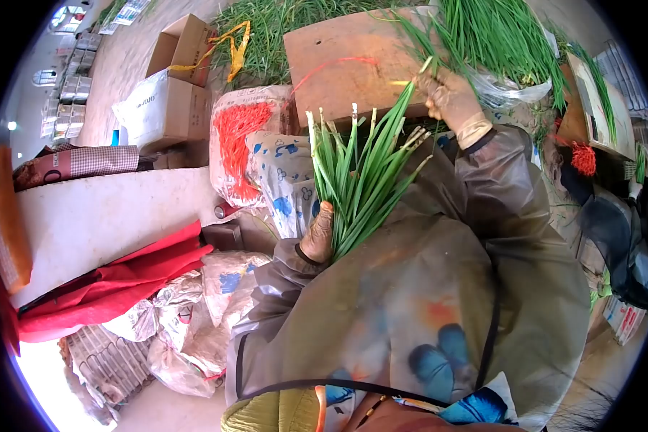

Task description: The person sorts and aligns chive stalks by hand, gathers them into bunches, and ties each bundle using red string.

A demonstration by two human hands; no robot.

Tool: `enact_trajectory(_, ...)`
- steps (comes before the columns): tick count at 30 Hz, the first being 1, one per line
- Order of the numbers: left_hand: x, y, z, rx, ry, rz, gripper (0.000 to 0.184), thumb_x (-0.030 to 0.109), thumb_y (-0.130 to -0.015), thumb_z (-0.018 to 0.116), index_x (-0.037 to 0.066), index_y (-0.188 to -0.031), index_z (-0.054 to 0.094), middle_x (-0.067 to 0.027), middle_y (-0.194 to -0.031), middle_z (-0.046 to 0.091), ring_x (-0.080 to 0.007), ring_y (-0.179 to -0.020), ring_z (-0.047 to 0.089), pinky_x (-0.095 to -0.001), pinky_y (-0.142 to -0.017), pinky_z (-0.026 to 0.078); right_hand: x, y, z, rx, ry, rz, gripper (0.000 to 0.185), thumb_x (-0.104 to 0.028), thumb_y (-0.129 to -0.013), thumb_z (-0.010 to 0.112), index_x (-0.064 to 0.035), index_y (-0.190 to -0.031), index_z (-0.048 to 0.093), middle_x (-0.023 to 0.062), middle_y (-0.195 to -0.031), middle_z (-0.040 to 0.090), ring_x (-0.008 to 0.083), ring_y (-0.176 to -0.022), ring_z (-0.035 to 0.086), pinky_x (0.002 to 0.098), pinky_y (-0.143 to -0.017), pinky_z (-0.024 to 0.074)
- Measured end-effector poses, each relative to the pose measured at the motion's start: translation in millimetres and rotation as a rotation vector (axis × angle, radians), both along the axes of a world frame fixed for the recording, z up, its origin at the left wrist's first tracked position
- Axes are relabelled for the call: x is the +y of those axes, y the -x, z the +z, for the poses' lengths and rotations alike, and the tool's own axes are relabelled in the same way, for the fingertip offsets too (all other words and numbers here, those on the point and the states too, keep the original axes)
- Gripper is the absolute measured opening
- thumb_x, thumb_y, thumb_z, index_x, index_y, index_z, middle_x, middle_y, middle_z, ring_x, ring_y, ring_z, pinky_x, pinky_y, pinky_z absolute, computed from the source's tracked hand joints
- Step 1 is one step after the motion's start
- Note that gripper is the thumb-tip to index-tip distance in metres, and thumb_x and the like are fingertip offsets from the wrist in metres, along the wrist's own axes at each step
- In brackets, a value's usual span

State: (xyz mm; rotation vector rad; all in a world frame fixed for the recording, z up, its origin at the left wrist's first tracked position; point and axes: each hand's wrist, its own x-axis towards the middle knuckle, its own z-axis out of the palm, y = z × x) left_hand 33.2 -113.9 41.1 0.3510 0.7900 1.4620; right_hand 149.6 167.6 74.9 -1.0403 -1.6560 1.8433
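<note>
My left hand (pixel 318 232), closed with the thumb showing, holds a bunch of garlic chives (pixel 360 180) against my lap. Their pale cut ends point up and away from me, fanned at uneven heights. To the upper right, my right hand (pixel 450 101) wears a thin, soiled glove. Its fingers are closed around the pale end of a few garlic chives (pixel 403 101) that run down into the bunch. Beyond the hands lies a worn brown board (pixel 345 61), with a red strand across it. A large heap of garlic chives (pixel 486 36) lies past my right hand.
Red ties (pixel 241 137) hang over a sack left of the board. Cardboard boxes (pixel 183 108) and a white panel (pixel 115 209) with red cloth (pixel 122 281) stand further left. More loose greens (pixel 266 36) cover the floor behind. Another red bundle (pixel 583 158) hangs at right.
</note>
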Motion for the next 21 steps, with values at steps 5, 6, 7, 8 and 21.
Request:
enact_trajectory(5,1.7,-4.8,-1.2,0.112,0.001,0.012,0.076,0.055,-0.086,0.039,0.007,-0.140,0.016,-0.0101,-0.143,0.022,-0.0220,-0.129,0.028,-0.0370,-0.106,0.021,19.5,-1.3,0.9,-0.175,-0.090,0.166,0.022,-0.020,-0.086,0.057,-0.0008,-0.095,0.056,0.0004,-0.070,0.055,0.0062,-0.052,0.042,0.0204,-0.043,0.0346)
enact_trajectory(6,1.4,-3.7,-2.9,0.111,-0.005,0.007,0.076,0.055,-0.086,0.039,0.007,-0.140,0.016,-0.0101,-0.143,0.022,-0.0220,-0.129,0.028,-0.0370,-0.106,0.021,20.1,-1.6,-0.5,0.055,0.257,0.194,0.020,-0.018,-0.087,0.057,0.0002,-0.094,0.055,0.0002,-0.067,0.054,0.0061,-0.050,0.041,0.0205,-0.042,0.0339)
enact_trajectory(7,-0.6,-2.6,-5.2,-0.018,-0.063,-0.015,0.071,0.043,-0.087,0.046,0.006,-0.139,0.016,-0.0076,-0.144,0.021,-0.0205,-0.130,0.024,-0.0355,-0.107,0.019,19.0,-3.4,-0.6,0.103,0.304,0.213,0.019,-0.017,-0.087,0.057,0.0007,-0.093,0.055,0.0009,-0.064,0.053,0.0066,-0.045,0.039,0.0209,-0.042,0.0344)
enact_trajectory(8,-1.7,-2.2,-7.3,-0.147,-0.120,-0.035,0.068,0.030,-0.088,0.053,0.005,-0.139,0.017,-0.0051,-0.144,0.020,-0.0189,-0.131,0.021,-0.0341,-0.107,0.017,18.0,-4.3,-5.3,0.118,0.311,0.238,0.019,-0.017,-0.086,0.057,0.0005,-0.093,0.055,0.0005,-0.062,0.051,0.0065,-0.043,0.039,0.0209,-0.042,0.0352)
enact_trajectory(21,-9.6,6.5,-16.5,0.067,-0.054,-0.047,0.084,-0.005,-0.067,0.069,0.006,-0.138,0.024,-0.0069,-0.136,0.037,-0.0189,-0.124,0.036,-0.0324,-0.102,0.025,59.1,-25.9,15.9,-0.674,-1.278,0.100,0.028,-0.016,-0.082,0.058,-0.0147,-0.110,0.058,0.0125,-0.113,0.054,0.0301,-0.097,0.055,0.0381,-0.086,0.0434)
